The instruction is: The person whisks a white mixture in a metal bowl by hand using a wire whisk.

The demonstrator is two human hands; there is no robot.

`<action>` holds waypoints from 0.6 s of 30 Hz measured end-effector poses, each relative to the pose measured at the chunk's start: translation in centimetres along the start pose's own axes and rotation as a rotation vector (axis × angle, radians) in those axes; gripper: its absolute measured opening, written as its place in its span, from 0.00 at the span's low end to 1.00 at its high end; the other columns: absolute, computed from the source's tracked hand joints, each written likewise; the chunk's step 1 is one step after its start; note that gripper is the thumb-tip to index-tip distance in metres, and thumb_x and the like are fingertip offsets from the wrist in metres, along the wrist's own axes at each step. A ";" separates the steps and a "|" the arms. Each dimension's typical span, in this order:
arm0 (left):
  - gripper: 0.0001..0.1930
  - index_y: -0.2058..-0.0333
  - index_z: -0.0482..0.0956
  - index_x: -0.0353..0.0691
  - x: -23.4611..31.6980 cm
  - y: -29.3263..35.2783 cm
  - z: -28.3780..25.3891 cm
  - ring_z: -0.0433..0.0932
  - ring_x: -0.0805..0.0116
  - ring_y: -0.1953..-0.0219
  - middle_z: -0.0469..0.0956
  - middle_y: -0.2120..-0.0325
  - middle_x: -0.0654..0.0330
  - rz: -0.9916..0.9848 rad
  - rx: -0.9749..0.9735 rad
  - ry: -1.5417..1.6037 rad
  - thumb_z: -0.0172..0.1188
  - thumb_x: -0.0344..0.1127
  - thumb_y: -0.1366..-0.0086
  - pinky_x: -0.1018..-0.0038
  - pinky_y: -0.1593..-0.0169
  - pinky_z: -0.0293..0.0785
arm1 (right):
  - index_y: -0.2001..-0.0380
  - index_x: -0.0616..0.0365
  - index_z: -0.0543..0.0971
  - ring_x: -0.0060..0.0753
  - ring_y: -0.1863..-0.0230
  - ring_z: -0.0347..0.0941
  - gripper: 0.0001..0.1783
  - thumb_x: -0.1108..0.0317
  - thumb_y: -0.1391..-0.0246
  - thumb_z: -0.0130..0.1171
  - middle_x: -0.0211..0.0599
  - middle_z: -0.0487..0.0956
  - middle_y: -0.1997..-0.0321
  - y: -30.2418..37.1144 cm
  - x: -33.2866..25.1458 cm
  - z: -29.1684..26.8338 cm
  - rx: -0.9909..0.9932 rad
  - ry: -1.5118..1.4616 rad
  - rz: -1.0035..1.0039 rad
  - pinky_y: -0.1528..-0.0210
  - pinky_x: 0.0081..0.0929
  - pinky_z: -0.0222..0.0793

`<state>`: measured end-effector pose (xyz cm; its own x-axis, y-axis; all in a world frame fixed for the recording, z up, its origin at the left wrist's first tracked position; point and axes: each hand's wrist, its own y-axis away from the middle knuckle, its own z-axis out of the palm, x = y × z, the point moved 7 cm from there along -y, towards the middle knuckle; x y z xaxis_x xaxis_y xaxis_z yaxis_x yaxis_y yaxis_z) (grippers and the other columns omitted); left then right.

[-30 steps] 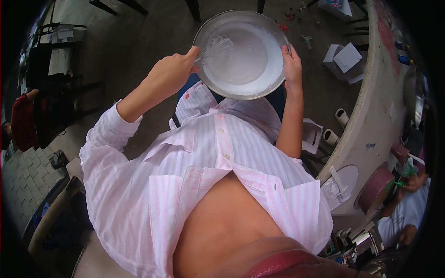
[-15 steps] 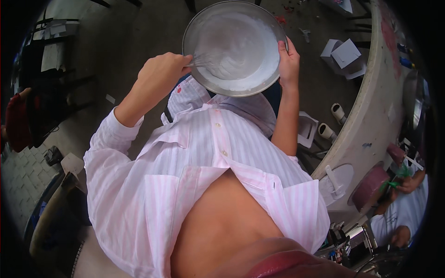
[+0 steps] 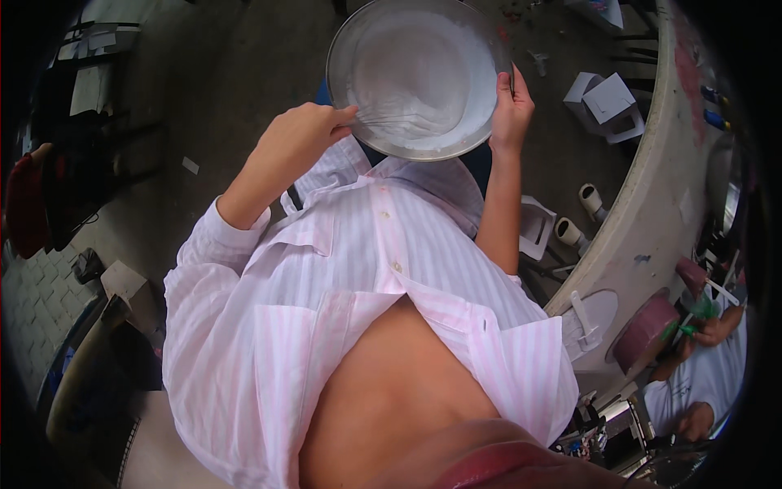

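Observation:
A round metal mixing bowl [image 3: 423,156] sits in front of me near my lap, tilted so that its inside shows. Smooth white cream [image 3: 463,85] coats its floor and side. My left hand [image 3: 305,134] is closed around the handle of a wire whisk [image 3: 399,121], whose wires lie in the cream at the near left of the bowl. The handle itself is mostly hidden by the fingers. On the bowl's right side my right hand [image 3: 511,118] grips the rim, thumb toward the inside and fingers around the outside.
A long pale table [image 3: 623,220] curves along my right, with a pinkish cake [image 3: 645,332] on it. Beyond it a person's hands [image 3: 713,330] hold something green. White cardboard boxes [image 3: 607,102] lie on the floor at the far right. Dark chairs [image 3: 98,155] stand at the left.
My left hand and the whisk have moved to the right along the bowl's near side. The bowl has shifted slightly away and to the right, with my right hand still on its rim.

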<state>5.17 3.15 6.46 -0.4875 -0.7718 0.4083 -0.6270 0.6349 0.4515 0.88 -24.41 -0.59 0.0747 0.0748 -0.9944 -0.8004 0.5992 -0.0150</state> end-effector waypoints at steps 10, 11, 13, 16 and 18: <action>0.17 0.48 0.77 0.42 0.2 -1.0 -1.0 0.78 0.47 0.69 0.79 0.70 0.45 -0.209 0.190 0.017 0.56 0.37 0.35 0.63 0.64 0.73 | 0.44 0.69 0.71 0.22 0.51 0.71 0.20 0.67 0.35 0.51 0.38 0.78 0.48 0.3 0.5 0.1 0.007 -0.002 0.000 0.46 0.19 0.64; 0.17 0.48 0.78 0.43 1.6 -2.1 -0.1 0.78 0.49 0.70 0.80 0.70 0.47 -0.032 0.272 0.078 0.56 0.37 0.35 0.63 0.65 0.73 | 0.44 0.68 0.72 0.22 0.51 0.71 0.20 0.67 0.34 0.50 0.38 0.78 0.48 0.2 0.3 0.5 -0.012 -0.039 0.018 0.45 0.20 0.64; 0.17 0.49 0.78 0.43 3.4 -2.0 1.5 0.79 0.49 0.71 0.80 0.71 0.48 0.205 0.171 0.253 0.57 0.38 0.35 0.64 0.67 0.74 | 0.44 0.68 0.72 0.23 0.50 0.71 0.20 0.67 0.34 0.50 0.39 0.78 0.48 -0.1 0.3 0.5 -0.020 -0.073 0.018 0.45 0.20 0.64; 0.18 0.48 0.76 0.41 -0.9 -1.1 -0.7 0.77 0.45 0.68 0.78 0.68 0.43 -0.208 0.017 0.147 0.56 0.38 0.34 0.63 0.62 0.73 | 0.44 0.68 0.72 0.23 0.49 0.71 0.20 0.67 0.34 0.49 0.38 0.78 0.48 -0.1 0.7 -0.9 0.069 -0.028 -0.006 0.44 0.20 0.64; 0.18 0.48 0.76 0.42 0.0 -1.4 -0.4 0.77 0.45 0.66 0.78 0.67 0.43 -0.237 0.211 0.104 0.57 0.38 0.35 0.63 0.60 0.73 | 0.44 0.68 0.72 0.23 0.49 0.71 0.20 0.67 0.34 0.49 0.38 0.78 0.48 0.1 -0.4 0.3 -0.002 -0.049 -0.003 0.44 0.20 0.64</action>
<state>6.28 2.30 6.14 -0.2550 -0.8823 0.3956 -0.8327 0.4083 0.3740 0.96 -24.12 -0.19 0.1057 0.1119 -0.9881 -0.8015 0.5977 -0.0180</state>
